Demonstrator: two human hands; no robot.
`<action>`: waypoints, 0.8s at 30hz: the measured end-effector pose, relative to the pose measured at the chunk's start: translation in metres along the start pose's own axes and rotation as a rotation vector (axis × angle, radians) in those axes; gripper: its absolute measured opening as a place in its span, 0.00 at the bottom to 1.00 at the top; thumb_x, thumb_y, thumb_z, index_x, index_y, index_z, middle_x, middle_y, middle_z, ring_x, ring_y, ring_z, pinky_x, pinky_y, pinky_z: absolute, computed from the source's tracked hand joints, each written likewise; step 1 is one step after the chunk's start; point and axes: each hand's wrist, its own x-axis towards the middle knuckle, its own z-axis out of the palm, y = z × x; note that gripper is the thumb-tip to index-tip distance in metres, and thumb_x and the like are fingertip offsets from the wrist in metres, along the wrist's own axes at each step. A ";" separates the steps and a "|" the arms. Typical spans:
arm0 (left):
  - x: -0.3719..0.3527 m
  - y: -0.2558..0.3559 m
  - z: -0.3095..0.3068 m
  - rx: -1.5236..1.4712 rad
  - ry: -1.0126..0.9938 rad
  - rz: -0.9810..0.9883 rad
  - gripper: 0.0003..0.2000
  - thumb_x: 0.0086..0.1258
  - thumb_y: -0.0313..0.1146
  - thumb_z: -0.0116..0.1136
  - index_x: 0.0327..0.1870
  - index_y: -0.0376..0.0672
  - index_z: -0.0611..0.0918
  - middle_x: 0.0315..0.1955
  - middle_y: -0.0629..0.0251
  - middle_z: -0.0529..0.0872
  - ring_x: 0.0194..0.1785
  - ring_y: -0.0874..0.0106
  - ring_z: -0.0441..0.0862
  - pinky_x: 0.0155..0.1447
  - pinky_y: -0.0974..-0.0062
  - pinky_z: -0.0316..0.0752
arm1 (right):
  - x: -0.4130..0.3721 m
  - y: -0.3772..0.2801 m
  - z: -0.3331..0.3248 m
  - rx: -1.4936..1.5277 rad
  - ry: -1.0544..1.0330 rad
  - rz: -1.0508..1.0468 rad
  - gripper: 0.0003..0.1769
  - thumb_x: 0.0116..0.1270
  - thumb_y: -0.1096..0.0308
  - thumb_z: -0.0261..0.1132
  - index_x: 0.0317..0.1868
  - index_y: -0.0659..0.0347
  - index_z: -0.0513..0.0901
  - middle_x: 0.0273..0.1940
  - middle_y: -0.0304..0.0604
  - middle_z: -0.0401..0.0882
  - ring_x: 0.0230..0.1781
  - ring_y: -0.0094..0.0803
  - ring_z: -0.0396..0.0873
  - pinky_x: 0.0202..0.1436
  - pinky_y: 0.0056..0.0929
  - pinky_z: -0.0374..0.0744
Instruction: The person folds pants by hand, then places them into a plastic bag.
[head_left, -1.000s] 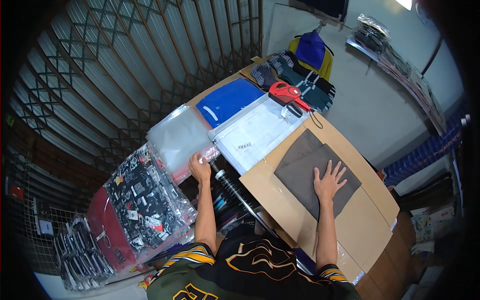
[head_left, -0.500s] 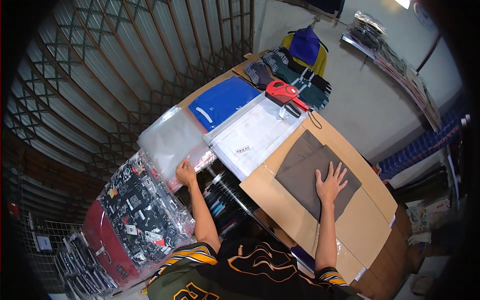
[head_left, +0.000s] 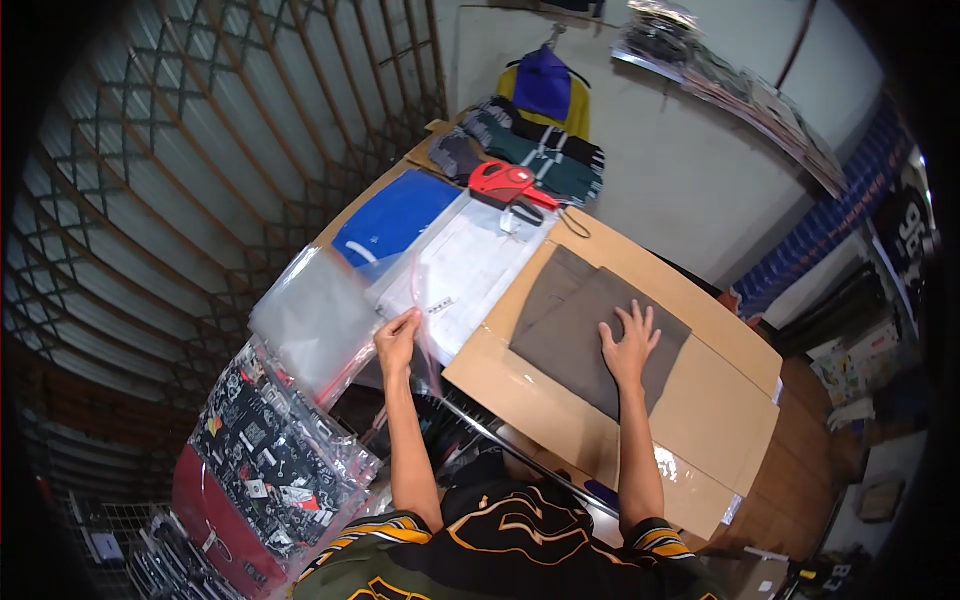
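My left hand [head_left: 397, 343] pinches the edge of a clear plastic bag [head_left: 418, 290] with a reddish strip, lifted over a white packaged garment [head_left: 485, 250]. Left of it lies a stack of clear plastic bags [head_left: 315, 315]. My right hand [head_left: 630, 343] rests flat, fingers spread, on a folded dark brown garment [head_left: 565, 320]. That garment lies on a cardboard sheet [head_left: 500, 375]. A small printed label [head_left: 440, 305] shows on the white garment, partly near the bag's edge.
A red and black handheld tool [head_left: 500, 182] lies at the far end, near dark green folded clothes [head_left: 560, 165]. A blue packaged garment [head_left: 395, 215] sits behind the bags. Patterned packaged clothes [head_left: 270, 450] are at lower left. A metal rail [head_left: 490, 430] runs along the near edge.
My left hand has taken a clear bag from the stack and drawn it rightward over the white garment. My right hand stays on the brown garment. The view has shifted.
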 end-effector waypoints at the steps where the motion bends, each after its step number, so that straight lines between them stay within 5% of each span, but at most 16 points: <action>1: -0.014 0.010 0.016 0.012 -0.083 -0.033 0.12 0.67 0.31 0.71 0.47 0.35 0.90 0.32 0.68 0.89 0.31 0.84 0.78 0.35 0.83 0.72 | -0.004 0.006 -0.002 -0.003 0.014 0.014 0.24 0.65 0.55 0.71 0.58 0.54 0.83 0.74 0.49 0.68 0.80 0.51 0.53 0.78 0.67 0.45; 4: -0.048 0.014 0.059 0.077 -0.181 0.065 0.09 0.69 0.33 0.70 0.44 0.37 0.89 0.31 0.71 0.88 0.32 0.83 0.78 0.36 0.82 0.72 | -0.016 0.022 -0.015 0.327 0.003 0.001 0.21 0.65 0.60 0.71 0.57 0.57 0.83 0.66 0.50 0.78 0.75 0.49 0.65 0.78 0.59 0.54; 8: -0.111 0.020 0.115 0.263 -0.271 0.330 0.07 0.73 0.31 0.63 0.44 0.36 0.83 0.29 0.69 0.85 0.33 0.80 0.79 0.37 0.79 0.73 | -0.046 0.036 -0.063 0.527 -0.037 0.125 0.23 0.66 0.64 0.70 0.60 0.62 0.81 0.57 0.55 0.84 0.59 0.51 0.82 0.64 0.42 0.78; 11: -0.177 0.040 0.158 0.315 -0.359 0.442 0.07 0.73 0.26 0.59 0.48 0.34 0.80 0.31 0.64 0.86 0.33 0.79 0.80 0.40 0.76 0.76 | -0.069 0.060 -0.092 0.698 -0.061 0.222 0.24 0.66 0.66 0.70 0.61 0.64 0.80 0.58 0.56 0.83 0.59 0.48 0.82 0.62 0.42 0.80; 16: -0.284 0.040 0.217 0.351 -0.728 0.450 0.10 0.70 0.24 0.61 0.51 0.35 0.83 0.31 0.64 0.87 0.30 0.77 0.81 0.35 0.77 0.77 | -0.086 0.110 -0.143 0.706 -0.032 0.162 0.47 0.58 0.62 0.79 0.75 0.57 0.66 0.63 0.57 0.79 0.55 0.46 0.83 0.56 0.43 0.83; 19: -0.342 0.042 0.239 0.389 -0.893 0.483 0.13 0.68 0.23 0.62 0.53 0.37 0.85 0.32 0.63 0.87 0.30 0.76 0.81 0.35 0.76 0.76 | -0.094 0.145 -0.170 0.623 -0.005 0.113 0.48 0.57 0.63 0.79 0.76 0.52 0.65 0.63 0.55 0.79 0.54 0.46 0.83 0.53 0.42 0.83; 24: -0.403 0.026 0.273 0.463 -1.204 0.617 0.19 0.64 0.21 0.61 0.57 0.43 0.86 0.35 0.59 0.86 0.36 0.70 0.82 0.41 0.74 0.77 | -0.116 0.214 -0.201 0.659 0.061 0.139 0.35 0.61 0.74 0.72 0.70 0.55 0.75 0.56 0.52 0.83 0.48 0.44 0.84 0.50 0.36 0.83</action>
